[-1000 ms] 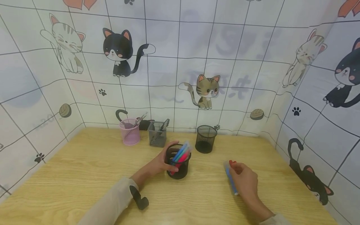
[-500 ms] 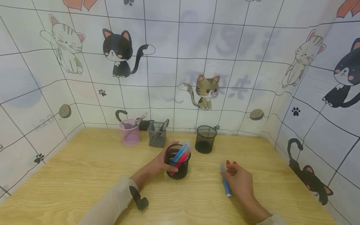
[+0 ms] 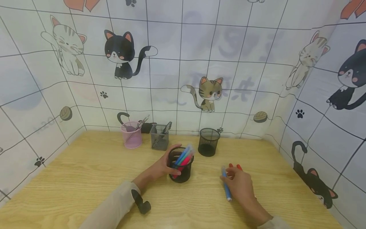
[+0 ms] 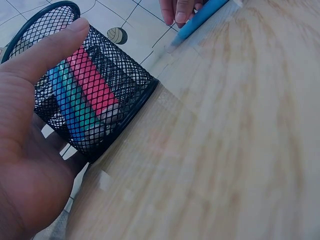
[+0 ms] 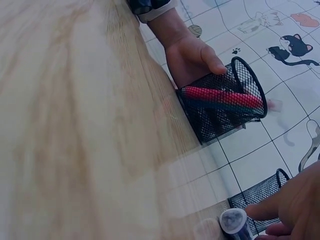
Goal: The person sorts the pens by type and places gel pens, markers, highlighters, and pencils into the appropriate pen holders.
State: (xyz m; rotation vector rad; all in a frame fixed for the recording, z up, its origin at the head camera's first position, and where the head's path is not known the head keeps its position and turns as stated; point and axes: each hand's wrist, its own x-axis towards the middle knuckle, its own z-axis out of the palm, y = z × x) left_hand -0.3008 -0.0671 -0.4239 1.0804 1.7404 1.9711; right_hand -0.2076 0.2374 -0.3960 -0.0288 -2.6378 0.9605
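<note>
In the head view, my left hand (image 3: 163, 167) grips a black mesh pen cup (image 3: 183, 173) around its side. Blue, teal and pink markers (image 3: 184, 158) lean inside it; their colours also show through the mesh in the left wrist view. To the right, my right hand (image 3: 240, 186) pinches a blue marker (image 3: 227, 190) with a clear cap, low over the wooden table (image 3: 200, 206). Two red tips (image 3: 239, 167) stick out just beyond the right fingers; the hand hides the rest of them. The right wrist view shows the blue marker's pale end (image 5: 233, 220) by the thumb.
A second black mesh cup (image 3: 209, 141) stands behind, between the hands. Further left at the back are a grey square mesh holder (image 3: 160, 140) with a dark pen and a pink cup (image 3: 132, 136) holding slim pens. A cat-print wall covering (image 3: 171, 70) encloses the table.
My right hand has shifted left with the blue marker, towards the held cup. The red tips now show a little farther apart. My left hand and its cup stay in place.
</note>
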